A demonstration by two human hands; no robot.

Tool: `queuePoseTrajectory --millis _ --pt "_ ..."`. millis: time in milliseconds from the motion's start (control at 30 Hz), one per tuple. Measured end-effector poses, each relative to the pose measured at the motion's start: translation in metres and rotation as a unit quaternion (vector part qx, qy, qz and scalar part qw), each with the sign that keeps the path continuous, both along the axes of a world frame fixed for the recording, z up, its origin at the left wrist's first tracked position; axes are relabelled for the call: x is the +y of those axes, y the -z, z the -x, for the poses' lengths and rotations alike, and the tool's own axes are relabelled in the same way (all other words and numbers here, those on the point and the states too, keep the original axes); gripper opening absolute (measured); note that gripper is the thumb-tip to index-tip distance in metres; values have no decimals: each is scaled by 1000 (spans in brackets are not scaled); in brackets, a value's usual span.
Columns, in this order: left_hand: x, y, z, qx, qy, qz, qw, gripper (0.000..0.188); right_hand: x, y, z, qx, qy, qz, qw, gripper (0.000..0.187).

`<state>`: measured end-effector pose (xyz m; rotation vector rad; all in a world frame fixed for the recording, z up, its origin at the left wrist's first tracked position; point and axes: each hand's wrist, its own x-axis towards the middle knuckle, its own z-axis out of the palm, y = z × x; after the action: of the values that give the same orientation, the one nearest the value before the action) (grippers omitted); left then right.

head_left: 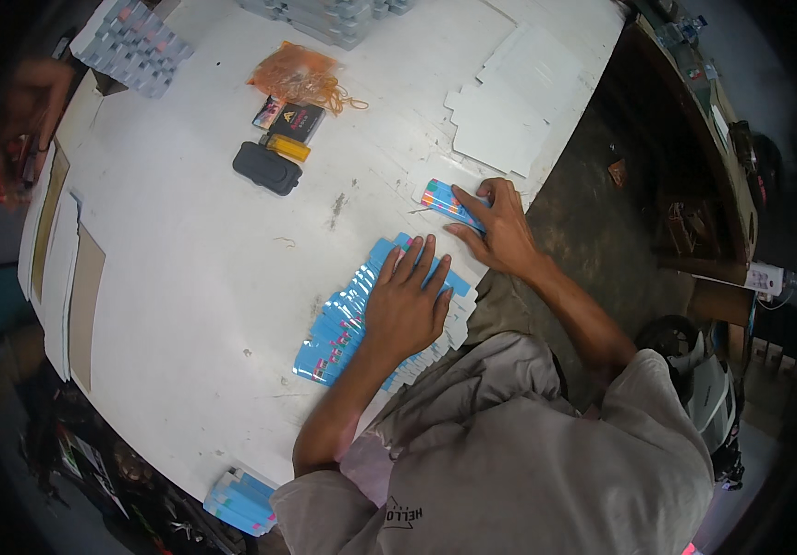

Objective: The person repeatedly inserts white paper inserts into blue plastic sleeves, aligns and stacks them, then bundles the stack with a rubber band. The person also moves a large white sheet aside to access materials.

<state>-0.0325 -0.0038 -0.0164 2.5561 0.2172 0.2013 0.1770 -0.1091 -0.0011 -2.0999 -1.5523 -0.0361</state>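
Blue flat cartons (332, 328) with white tabs lie overlapped in a fan on the white table, close to my body. My left hand (408, 305) rests flat over the fan's right part, fingers spread, and covers some of the cartons. Beyond it to the right, near the table's edge, my right hand (498, 227) grips a small blue carton (440, 198) with coloured print between thumb and fingers. That carton lies at the tabletop, its right end hidden under the fingers.
A black case (267, 168), yellow lighter (288, 147), dark pack (298, 122) and orange bag (295, 72) with rubber bands lie farther off. White flat sheets (505, 111) lie far right. Grey stacks (135, 48) stand at the back; blue cartons (239, 502) sit at the near left edge.
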Motion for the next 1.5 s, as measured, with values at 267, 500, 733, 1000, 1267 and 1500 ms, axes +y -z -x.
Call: queuePoseTrajectory --millis 267,500,733,1000,1267,1500 --pt "2 -16 0 28 34 -56 997 78 -19 -9 44 296 21 219 929 24" --pt "9 -8 2 8 33 19 999 66 -52 -13 76 212 -24 -16 977 31" --pt "9 -9 5 -16 4 80 997 54 -27 -34 68 481 80 -74 870 40" --pt "3 -8 1 16 0 18 1000 47 6 32 98 591 48 -291 751 51" --pt "-2 -17 -22 101 43 -113 988 50 6 -1 -67 -68 60 -41 995 46" --pt "1 4 -18 5 39 -37 999 61 -3 20 -20 203 35 -41 978 45"
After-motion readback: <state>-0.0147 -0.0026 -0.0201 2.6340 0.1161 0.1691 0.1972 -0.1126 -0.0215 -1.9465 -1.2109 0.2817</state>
